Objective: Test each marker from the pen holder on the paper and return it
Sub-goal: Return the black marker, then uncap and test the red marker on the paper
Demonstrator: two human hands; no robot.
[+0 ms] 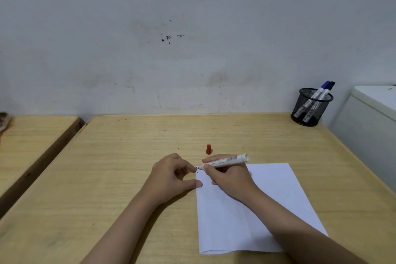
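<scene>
My right hand grips a white marker with a red tip, its tip touching the top left corner of the white paper. A small dark mark sits at that corner. My left hand rests on the table, its fingertips pressing the paper's left edge and corner. The marker's red cap stands upright on the table just beyond my hands. A black mesh pen holder stands at the far right corner with two capped markers in it, one blue, one darker.
The wooden table ends at the wall behind. A second wooden table stands to the left across a gap. A white cabinet or appliance borders the right edge, next to the pen holder.
</scene>
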